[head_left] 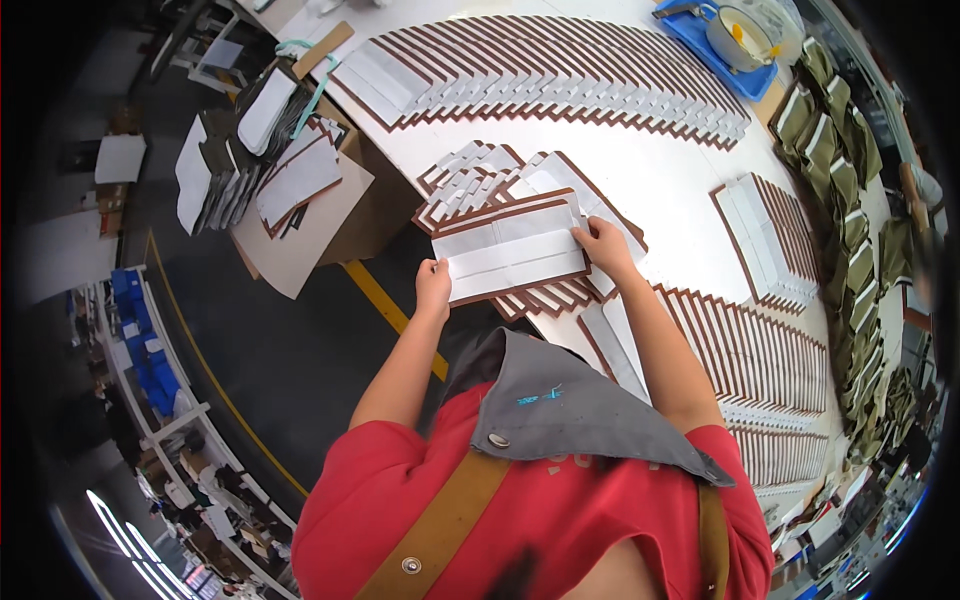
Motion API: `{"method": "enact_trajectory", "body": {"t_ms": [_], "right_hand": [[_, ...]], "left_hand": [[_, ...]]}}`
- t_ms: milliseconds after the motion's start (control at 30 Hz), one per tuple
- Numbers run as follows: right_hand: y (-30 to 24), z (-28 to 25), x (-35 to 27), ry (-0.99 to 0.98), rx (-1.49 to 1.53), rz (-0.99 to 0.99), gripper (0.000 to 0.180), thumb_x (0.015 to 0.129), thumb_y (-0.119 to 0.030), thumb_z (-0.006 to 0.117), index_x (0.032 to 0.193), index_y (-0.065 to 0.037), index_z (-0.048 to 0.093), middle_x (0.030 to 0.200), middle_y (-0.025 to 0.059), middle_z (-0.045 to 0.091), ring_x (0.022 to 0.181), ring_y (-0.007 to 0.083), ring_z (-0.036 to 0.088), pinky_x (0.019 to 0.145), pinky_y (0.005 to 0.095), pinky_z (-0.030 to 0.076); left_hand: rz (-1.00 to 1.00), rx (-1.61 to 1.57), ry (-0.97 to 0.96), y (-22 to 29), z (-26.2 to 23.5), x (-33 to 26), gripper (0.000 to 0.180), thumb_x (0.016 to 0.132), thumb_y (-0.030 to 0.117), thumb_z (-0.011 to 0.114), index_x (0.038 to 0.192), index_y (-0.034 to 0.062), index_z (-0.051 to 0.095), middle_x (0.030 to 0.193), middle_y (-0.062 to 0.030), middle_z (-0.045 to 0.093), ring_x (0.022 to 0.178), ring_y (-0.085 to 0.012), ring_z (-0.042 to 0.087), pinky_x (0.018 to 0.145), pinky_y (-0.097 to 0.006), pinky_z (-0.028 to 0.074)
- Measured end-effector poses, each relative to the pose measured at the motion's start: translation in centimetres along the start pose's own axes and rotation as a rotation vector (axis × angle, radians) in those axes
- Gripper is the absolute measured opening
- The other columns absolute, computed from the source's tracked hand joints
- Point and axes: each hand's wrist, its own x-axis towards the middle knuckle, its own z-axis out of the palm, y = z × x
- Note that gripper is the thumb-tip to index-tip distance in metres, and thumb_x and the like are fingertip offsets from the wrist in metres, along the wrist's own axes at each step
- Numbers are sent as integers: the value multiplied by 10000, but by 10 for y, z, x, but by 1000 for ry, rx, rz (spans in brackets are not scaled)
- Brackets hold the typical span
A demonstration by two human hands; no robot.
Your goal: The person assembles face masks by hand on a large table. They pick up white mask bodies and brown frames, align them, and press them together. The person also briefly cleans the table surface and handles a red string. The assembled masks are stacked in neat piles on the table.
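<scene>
Between my two hands is a flat white rectangular panel (510,250) with a brown edge, held up over the table's near left edge. My left hand (433,287) pinches its left end, thumb on top. At its right end my right hand (606,247) is closed on the panel's edge. Directly behind and under it lies a loose pile of similar brown-edged panels (470,175), some fanned out. Parts of that pile are hidden by the panel and my hands.
A long overlapping row of panels (540,75) spans the far side of the white table (660,185). More rows (750,350) lie at the right. Olive-green pieces (850,250) hang over the right side. A blue tray (690,35) with a pot (740,45) stands far right; a cardboard box (370,200) stands left.
</scene>
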Motion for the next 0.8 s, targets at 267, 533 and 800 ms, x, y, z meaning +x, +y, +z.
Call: {"method": "enact_trajectory", "body": {"t_ms": [267, 533, 800], "right_hand": [[28, -2, -13, 98, 308, 19, 313, 763, -324, 584, 748, -12, 559, 618, 117, 522, 577, 185, 470, 555, 340, 390], [60, -78, -61, 233, 627, 161, 301, 809, -272, 592, 686, -11, 505, 564, -29, 392, 530, 68, 336, 460, 248, 297], [143, -154, -101, 704, 729, 280, 209, 777, -199, 614, 775, -4, 539, 569, 13, 483, 497, 74, 411, 447, 250, 351]], "left_hand": [[356, -125, -105, 20, 4, -6, 296, 781, -3, 536, 1048, 12, 408, 1006, -93, 460, 942, -171, 451, 839, -284, 368], [739, 309, -289, 106, 99, -21, 291, 808, 14, 503, 1073, 20, 383, 930, -91, 478, 875, -169, 458, 819, -303, 355], [980, 309, -715, 153, 296, -46, 302, 789, 20, 500, 1078, 11, 409, 882, -102, 518, 815, -180, 511, 759, -297, 402]]}}
